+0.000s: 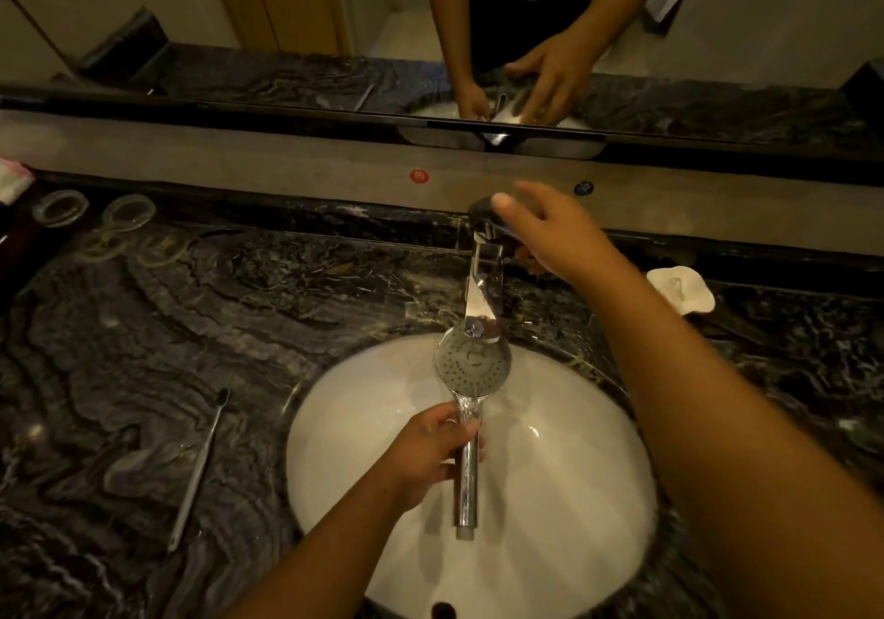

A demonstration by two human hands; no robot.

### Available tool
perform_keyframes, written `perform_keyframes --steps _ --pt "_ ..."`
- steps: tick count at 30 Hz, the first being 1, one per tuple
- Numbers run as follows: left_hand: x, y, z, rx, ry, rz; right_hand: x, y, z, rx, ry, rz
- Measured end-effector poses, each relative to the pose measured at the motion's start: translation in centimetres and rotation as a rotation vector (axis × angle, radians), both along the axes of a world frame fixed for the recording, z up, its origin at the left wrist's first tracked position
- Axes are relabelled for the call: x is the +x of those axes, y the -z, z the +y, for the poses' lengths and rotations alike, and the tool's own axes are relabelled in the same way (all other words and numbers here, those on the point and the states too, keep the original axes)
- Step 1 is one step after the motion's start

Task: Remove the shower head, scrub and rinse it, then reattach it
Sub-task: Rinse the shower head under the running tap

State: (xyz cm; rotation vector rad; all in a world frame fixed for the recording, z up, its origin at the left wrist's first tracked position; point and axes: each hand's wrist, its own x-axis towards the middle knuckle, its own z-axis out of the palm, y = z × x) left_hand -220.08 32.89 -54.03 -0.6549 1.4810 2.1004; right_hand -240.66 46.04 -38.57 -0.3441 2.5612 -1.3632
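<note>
My left hand (430, 451) grips the chrome handle of the shower head (471, 365) over the white sink basin (574, 475). Its round spray face points up, right under the spout of the chrome tap (483, 293), and a thin stream of water runs off the face. My right hand (550, 231) reaches over the tap's lever at the back, fingers spread and blurred, touching or just above the lever. A toothbrush (198, 470) lies on the dark marble counter left of the basin.
A white soap dish (681, 288) sits on the counter to the right of the tap. Several clear glass coasters (127, 211) lie at the back left. A mirror runs along the back wall above a grey ledge (287, 164).
</note>
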Motion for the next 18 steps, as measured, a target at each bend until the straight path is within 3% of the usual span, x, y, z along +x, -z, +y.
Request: perform_keyframes --steps 2,5,8,12,14,18 --pt "-0.1 0.1 0.0 0.002 -0.001 0.009 2.8 2.7 1.1 -0.314 0.329 0.028" --pt "0.0 0.3 -0.1 -0.009 0.024 0.025 8.0 8.0 1.4 -0.446 0.566 -0.031" --pt "0.0 0.3 0.0 -0.005 0.033 0.026 11.2 13.2 0.9 -0.481 0.546 -0.404" --pt "0.2 0.7 0.1 -0.027 0.058 0.011 11.9 16.2 0.5 -0.975 0.440 -0.975" --pt "0.5 1.1 0.0 -0.039 0.048 -0.006 11.5 17.0 0.2 -1.098 0.403 -1.005" --pt "0.8 1.5 -0.4 -0.001 -0.008 -0.002 10.6 16.7 -1.0 -1.054 0.297 -0.965"
